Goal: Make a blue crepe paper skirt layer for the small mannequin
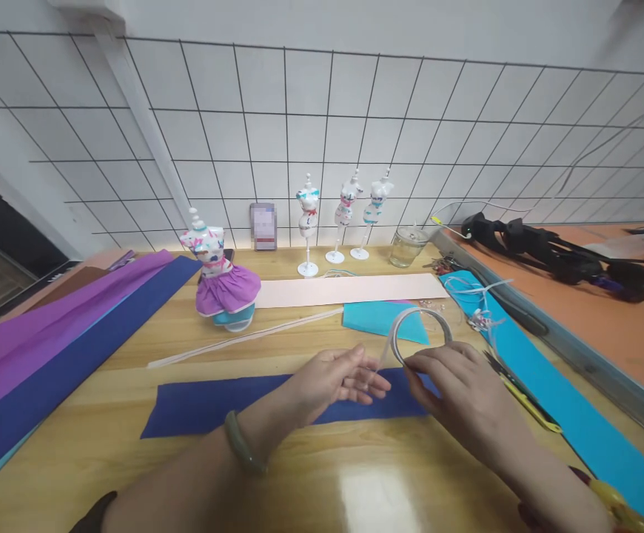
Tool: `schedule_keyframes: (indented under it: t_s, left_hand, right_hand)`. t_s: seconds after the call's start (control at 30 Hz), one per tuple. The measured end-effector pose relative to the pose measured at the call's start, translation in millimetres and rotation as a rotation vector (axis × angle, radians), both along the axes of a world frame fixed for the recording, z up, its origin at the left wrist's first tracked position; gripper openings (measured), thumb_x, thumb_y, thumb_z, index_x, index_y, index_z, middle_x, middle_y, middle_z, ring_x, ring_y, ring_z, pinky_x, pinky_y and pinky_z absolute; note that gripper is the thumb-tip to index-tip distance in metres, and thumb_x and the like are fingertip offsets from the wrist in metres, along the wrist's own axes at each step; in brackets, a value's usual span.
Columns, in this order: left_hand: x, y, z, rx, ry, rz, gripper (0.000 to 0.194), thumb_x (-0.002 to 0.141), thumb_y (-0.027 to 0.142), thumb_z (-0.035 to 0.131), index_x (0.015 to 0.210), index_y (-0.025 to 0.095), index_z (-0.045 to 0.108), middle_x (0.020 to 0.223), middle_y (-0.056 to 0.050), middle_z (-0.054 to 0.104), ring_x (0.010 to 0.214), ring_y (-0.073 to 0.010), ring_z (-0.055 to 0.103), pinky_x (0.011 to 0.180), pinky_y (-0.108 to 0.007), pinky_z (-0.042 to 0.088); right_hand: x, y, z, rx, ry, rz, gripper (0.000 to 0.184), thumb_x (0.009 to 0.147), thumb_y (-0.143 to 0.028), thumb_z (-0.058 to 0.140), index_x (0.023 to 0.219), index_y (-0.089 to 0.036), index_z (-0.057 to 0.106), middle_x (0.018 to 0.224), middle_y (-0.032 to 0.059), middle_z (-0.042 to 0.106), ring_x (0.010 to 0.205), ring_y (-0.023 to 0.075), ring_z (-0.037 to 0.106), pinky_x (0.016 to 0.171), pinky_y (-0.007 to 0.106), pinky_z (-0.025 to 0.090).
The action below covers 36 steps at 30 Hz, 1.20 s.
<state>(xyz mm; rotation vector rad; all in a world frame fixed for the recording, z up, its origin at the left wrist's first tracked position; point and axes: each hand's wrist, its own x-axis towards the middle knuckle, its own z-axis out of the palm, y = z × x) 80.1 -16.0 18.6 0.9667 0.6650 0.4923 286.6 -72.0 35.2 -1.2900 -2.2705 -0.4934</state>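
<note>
My right hand point(458, 392) grips a clear roll of tape point(419, 329) by its lower edge, holding it upright above the table. My left hand point(336, 377) pinches the loose end of the tape, which is drawn a short way out to the left of the roll. Both hands hover over a dark blue strip of paper point(216, 403) lying flat on the wooden table point(322, 481). A green bangle sits on my left wrist.
A small mannequin in a purple skirt point(223, 281) stands behind, with three bare mannequins point(344, 215) by the grid wall. A pink strip point(349, 289), a turquoise piece point(377, 318), blue and purple paper rolls point(49, 348), a glass jar point(408, 246) and yellow scissors point(527, 400) lie around.
</note>
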Motion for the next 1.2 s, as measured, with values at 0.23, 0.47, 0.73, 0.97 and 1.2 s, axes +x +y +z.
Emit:
schedule_keyframes:
  t_s: [0.23,0.47,0.73,0.97,1.2]
  left_hand:
    - [-11.9,-20.9,-2.9,-0.311,-0.096,0.021,0.037,0.083,0.045,0.052,0.082,0.01,0.062,0.073,-0.01,0.066,0.061,-0.0142,0.061,0.061,-0.027,0.043]
    - [-22.7,-36.0,-1.0,-0.218,-0.121,0.11,0.03,0.073,0.039,0.065,0.069,0.01,0.058,0.06,-0.006,0.061,0.053,-0.0112,0.055,0.055,-0.025,0.04]
    - [-33.0,-62.0,3.8,0.035,0.02,0.144,0.039,0.072,0.05,0.063,0.067,0.012,0.057,0.06,-0.003,0.061,0.052,-0.0094,0.054,0.056,-0.024,0.038]
    - [-50.8,-74.3,-14.5,-0.022,0.054,0.154,0.037,0.068,0.047,0.066,0.063,0.012,0.055,0.058,-0.003,0.06,0.05,-0.0093,0.052,0.055,-0.025,0.039]
    - [-85.4,-88.0,-22.1,0.009,0.221,0.18,0.034,0.069,0.045,0.065,0.065,0.013,0.056,0.057,-0.001,0.058,0.05,-0.0092,0.05,0.053,-0.024,0.038]
  right_hand:
    - [-12.3,-10.7,-4.2,0.148,-0.061,0.004,0.007,0.084,-0.013,0.056,0.088,-0.018,0.054,0.075,0.0048,0.067,0.067,0.0171,0.059,0.069,0.033,0.04]
    - [-21.4,-22.2,-12.1,0.286,-0.005,0.004,0.011,0.08,-0.011,0.061,0.086,-0.017,0.055,0.081,0.0066,0.069,0.072,0.0172,0.064,0.075,0.033,0.046]
    - [-45.9,-33.3,-41.1,0.055,0.31,-0.17,0.049,0.084,-0.014,0.052,0.132,-0.014,0.04,0.124,0.0166,0.058,0.123,0.0326,0.046,0.104,0.062,0.022]
    - [-73.2,-54.1,-36.3,-0.362,0.992,0.216,0.072,0.09,-0.02,0.044,0.147,-0.018,-0.001,0.121,0.0141,0.06,0.126,0.0277,0.044,0.107,0.063,0.012]
    - [-90.7,-59.0,-38.5,-0.22,1.004,0.182,0.081,0.084,-0.022,0.058,0.147,-0.02,0.007,0.067,-0.0015,0.065,0.072,0.022,0.069,0.094,0.054,0.045]
